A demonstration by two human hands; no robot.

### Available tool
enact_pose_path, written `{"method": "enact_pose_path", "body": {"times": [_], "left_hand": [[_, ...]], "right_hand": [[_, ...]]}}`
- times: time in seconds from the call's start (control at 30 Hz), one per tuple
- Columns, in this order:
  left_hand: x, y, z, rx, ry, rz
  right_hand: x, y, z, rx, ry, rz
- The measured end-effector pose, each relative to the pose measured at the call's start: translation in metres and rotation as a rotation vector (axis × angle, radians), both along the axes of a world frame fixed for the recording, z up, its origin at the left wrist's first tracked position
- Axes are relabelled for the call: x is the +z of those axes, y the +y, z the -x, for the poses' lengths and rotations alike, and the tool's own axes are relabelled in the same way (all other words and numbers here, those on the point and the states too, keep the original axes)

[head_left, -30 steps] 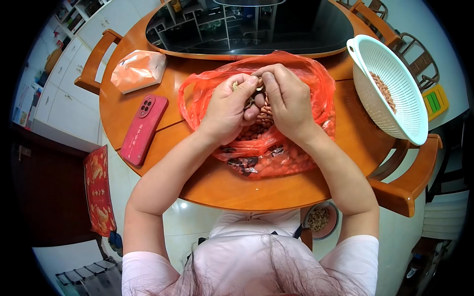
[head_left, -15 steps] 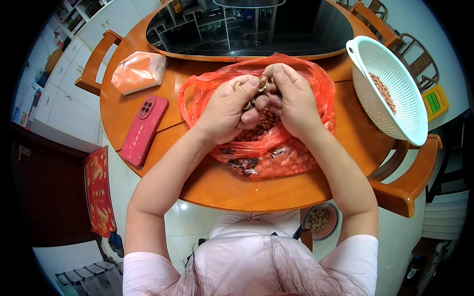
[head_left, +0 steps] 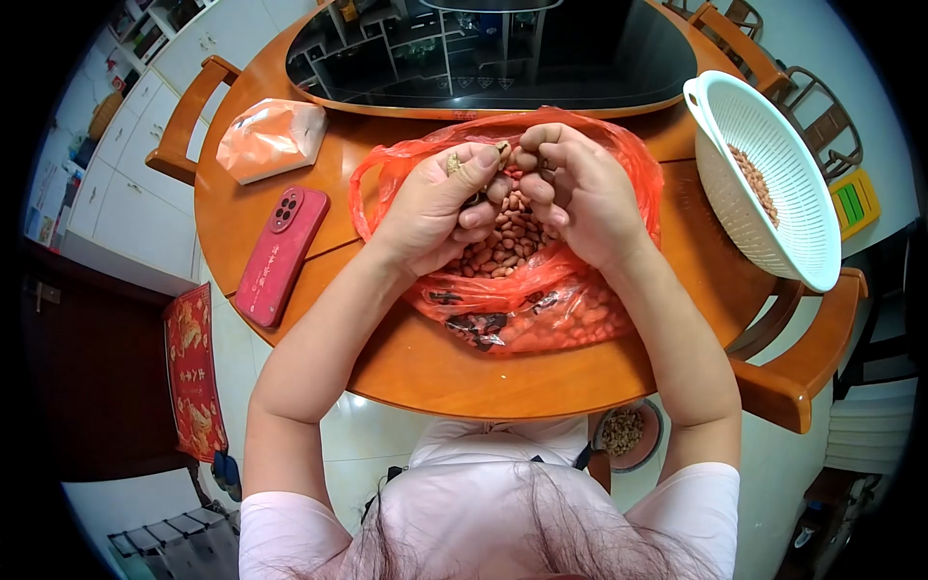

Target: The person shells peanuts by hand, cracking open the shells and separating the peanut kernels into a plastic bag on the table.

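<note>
Both my hands are over an open red plastic bag (head_left: 570, 304) that lies on the wooden table. Reddish-brown shelled peanuts (head_left: 503, 246) show in the bag's opening. My left hand (head_left: 440, 208) is closed around pale peanut shells (head_left: 454, 164), with thumb and forefinger pinched at the top. Close to its right, my right hand (head_left: 585, 193) has its fingers curled, thumb near forefinger; what they hold, if anything, is too hidden to tell. The two hands are slightly apart at the fingertips.
A pale green colander (head_left: 715, 184) with peanuts stands at the table's right. At left are a red phone (head_left: 280, 256) and an orange tissue pack (head_left: 273, 141). A black glass panel (head_left: 493, 58) spans the back. Below the table edge is a bowl of shells (head_left: 650, 449).
My hands have drawn apart; the right one moved right and its fingers opened a little. More of the peanuts in the bag shows between them.
</note>
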State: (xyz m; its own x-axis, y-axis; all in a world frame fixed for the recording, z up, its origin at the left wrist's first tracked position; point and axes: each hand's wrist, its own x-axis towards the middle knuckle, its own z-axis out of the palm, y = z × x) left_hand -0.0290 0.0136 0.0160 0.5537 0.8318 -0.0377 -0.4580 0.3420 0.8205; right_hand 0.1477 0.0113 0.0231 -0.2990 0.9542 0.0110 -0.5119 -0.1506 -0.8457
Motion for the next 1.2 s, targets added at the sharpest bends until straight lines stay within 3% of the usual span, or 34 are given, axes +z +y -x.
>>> {"method": "enact_pose_path", "body": {"times": [0.63,0.83,1.0,1.2], "left_hand": [[0.001,0.003,0.006,0.001,-0.058,0.006],[0.003,0.004,0.005,-0.104,-0.159,0.148],[0.021,-0.010,-0.007,-0.127,-0.107,0.207],[0.035,-0.051,-0.038,-0.264,-0.291,0.251]], "right_hand": [[0.006,-0.004,-0.005,-0.032,-0.179,-0.166],[0.013,0.004,-0.012,-0.095,0.005,-0.086],[0.031,0.005,-0.012,-0.090,-0.004,-0.159],[0.060,-0.032,-0.017,-0.197,0.087,-0.258]]}}
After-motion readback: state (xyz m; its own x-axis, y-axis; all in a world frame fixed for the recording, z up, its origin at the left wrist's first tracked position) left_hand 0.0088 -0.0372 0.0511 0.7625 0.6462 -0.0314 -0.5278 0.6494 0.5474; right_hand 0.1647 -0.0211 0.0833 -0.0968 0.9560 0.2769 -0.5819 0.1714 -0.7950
